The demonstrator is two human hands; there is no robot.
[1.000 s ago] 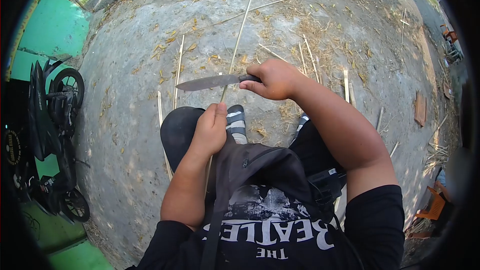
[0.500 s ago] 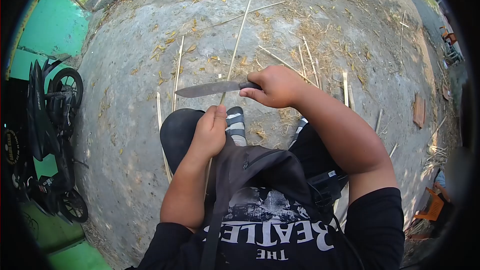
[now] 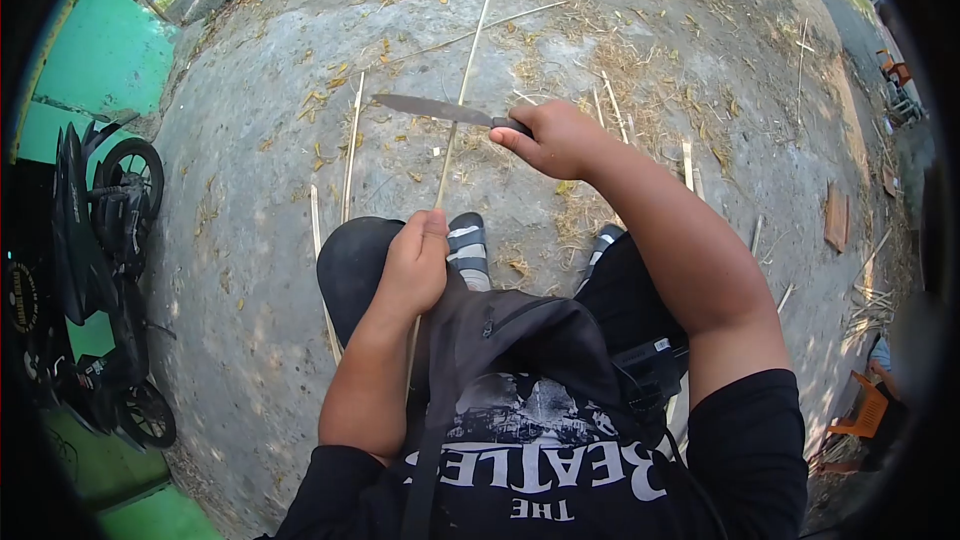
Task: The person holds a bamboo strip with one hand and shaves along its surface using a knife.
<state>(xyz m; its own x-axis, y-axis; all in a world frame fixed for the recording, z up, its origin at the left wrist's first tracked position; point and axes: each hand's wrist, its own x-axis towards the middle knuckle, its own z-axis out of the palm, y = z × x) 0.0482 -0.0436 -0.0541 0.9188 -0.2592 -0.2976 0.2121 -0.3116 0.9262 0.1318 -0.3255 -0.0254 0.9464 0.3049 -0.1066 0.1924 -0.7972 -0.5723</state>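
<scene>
While right fingers (image 3: 519,143) grip the knife (image 3: 430,108), the strip (image 3: 471,60) runs through clenched left fingers (image 3: 433,226).

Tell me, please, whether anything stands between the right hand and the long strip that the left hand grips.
Only the knife held in the right hand: it crosses the strip beyond the left hand, though whether they touch is unclear. Nothing else visible stands between.
</scene>
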